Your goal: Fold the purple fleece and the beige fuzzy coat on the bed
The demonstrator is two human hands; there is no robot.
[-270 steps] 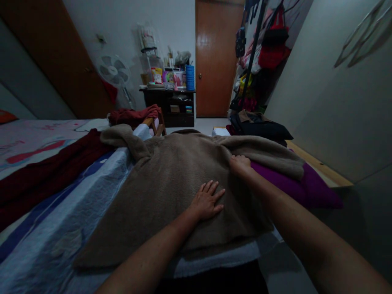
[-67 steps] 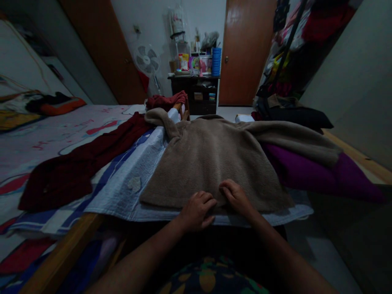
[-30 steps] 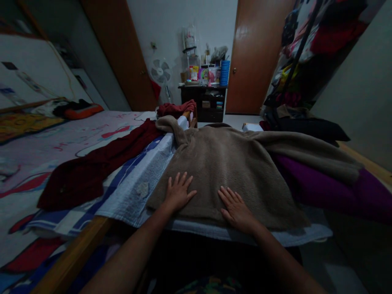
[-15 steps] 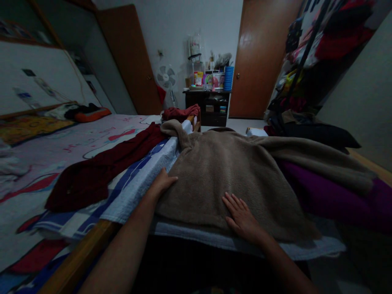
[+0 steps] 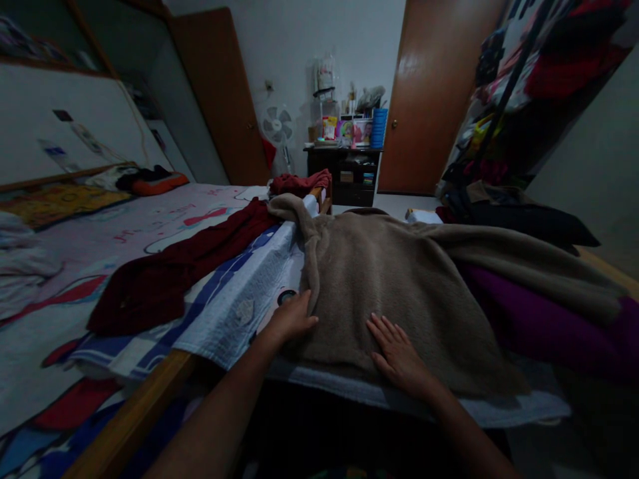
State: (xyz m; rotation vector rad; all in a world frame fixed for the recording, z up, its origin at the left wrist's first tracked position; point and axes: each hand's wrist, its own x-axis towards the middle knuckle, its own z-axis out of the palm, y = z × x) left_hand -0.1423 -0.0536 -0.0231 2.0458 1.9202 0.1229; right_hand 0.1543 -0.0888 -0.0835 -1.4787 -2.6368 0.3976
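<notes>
Coat (image 5: 379,273) gripped at its edge by left hand (image 5: 291,319) — rest spread under right hand (image 5: 402,360), laid flat, fingers extended. Red garment (image 5: 144,286) seen left of both, purple cloth (image 5: 529,322) right.

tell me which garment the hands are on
The brown fuzzy garment, spread over pale blue cloth: left hand at its edge, right hand flat on it. The dark red garment lies untouched.

The garment (image 5: 379,279) is plain brown, the bundle (image 5: 529,319) purple, the checked cloth (image 5: 202,296) blue-and-white.
</notes>
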